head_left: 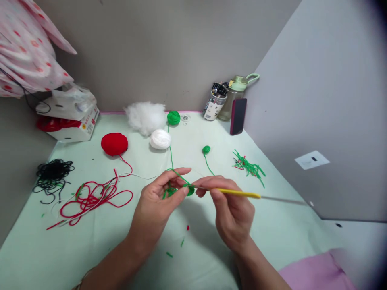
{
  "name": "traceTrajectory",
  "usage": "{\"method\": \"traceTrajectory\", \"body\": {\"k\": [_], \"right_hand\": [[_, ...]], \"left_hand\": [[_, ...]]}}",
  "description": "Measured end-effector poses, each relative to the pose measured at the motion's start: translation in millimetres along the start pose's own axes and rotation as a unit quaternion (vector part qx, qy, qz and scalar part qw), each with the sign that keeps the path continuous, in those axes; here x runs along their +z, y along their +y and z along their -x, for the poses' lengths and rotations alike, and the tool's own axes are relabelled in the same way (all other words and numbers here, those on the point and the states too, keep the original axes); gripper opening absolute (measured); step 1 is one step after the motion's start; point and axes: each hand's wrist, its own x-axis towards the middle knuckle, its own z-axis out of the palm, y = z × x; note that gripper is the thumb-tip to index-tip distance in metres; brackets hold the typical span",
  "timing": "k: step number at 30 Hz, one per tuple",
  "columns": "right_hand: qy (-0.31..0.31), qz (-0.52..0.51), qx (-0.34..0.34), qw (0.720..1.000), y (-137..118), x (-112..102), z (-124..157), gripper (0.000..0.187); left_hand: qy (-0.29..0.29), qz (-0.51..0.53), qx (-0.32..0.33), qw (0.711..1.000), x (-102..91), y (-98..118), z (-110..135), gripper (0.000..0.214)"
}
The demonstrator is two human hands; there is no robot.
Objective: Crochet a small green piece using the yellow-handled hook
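Note:
My left hand [160, 201] pinches a small green crocheted piece [190, 190] between thumb and fingers, and green yarn [171, 159] runs from it back to a green yarn ball [173, 117]. My right hand [232, 209] grips a yellow-handled crochet hook [238, 193], whose tip meets the green piece. Both hands hover above the pale green table cover [90, 249].
On the table lie a red yarn ball [114, 143], a white yarn ball [160, 139], white stuffing [145, 116], loose red yarn [90, 199], a black yarn tangle [53, 173], a small green piece [206, 150] and green scraps [248, 166]. A jar [214, 105], bottle [236, 96], phone [238, 116] and box [71, 117] stand at the back.

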Motion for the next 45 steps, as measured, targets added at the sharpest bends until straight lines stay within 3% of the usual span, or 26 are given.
{"method": "traceTrajectory", "body": {"k": [3, 6, 10, 13, 16, 20, 24, 27, 31, 37, 41, 45], "right_hand": [[-0.048, 0.133, -0.113, 0.983, 2.8, -0.5, 7.6, 0.033], [-0.061, 0.244, -0.178, 0.951, 5.5, -0.3, 12.6, 0.044], [-0.067, 0.302, -0.189, 0.932, 5.1, 0.2, 11.7, 0.054], [-0.027, 0.212, -0.147, 0.966, 3.3, 0.8, 7.2, 0.043], [0.044, 0.036, -0.035, 0.998, 2.1, 2.1, 1.6, 0.028], [0.077, -0.144, 0.114, 0.98, 2.3, 3.6, -5.7, 0.016], [0.092, -0.177, 0.146, 0.969, 2.4, 3.4, -10.8, 0.016], [0.064, -0.198, 0.15, 0.966, 3.5, 3.8, -10.6, 0.015], [0.029, -0.163, 0.117, 0.979, 5.6, 6.9, -6.1, 0.015], [0.026, -0.109, 0.069, 0.991, 2.6, 8.5, -3.3, 0.015], [0.055, -0.221, 0.166, 0.959, 2.1, 1.0, -10.5, 0.016], [0.054, -0.282, 0.252, 0.924, 2.6, -5.9, -18.7, 0.019]], "left_hand": [[0.039, -0.053, 0.052, 0.997, 2.3, 1.1, 0.8, 0.017], [0.048, -0.046, 0.056, 0.996, 4.1, 1.1, 2.3, 0.012], [-0.035, 0.103, -0.064, 0.992, 3.4, -0.6, 1.9, 0.034], [-0.076, 0.205, -0.156, 0.963, 0.9, 1.2, -1.0, 0.045], [-0.07, 0.209, -0.147, 0.964, -1.2, 6.4, -2.8, 0.045], [-0.046, 0.178, -0.109, 0.977, -2.1, 10.6, -2.0, 0.043], [-0.024, 0.145, -0.085, 0.986, -2.7, 7.8, -1.8, 0.034], [-0.051, 0.122, -0.074, 0.988, -1.5, 3.2, -1.7, 0.033], [-0.102, 0.114, -0.074, 0.985, 2.1, -3.5, -0.7, 0.032], [-0.076, 0.138, -0.094, 0.983, 2.1, 0.1, -2.5, 0.052], [-0.142, 0.164, -0.152, 0.964, -3.6, 6.7, -5.0, 0.063], [-0.185, 0.185, -0.156, 0.952, -4.1, 6.5, -5.6, 0.052]]}}
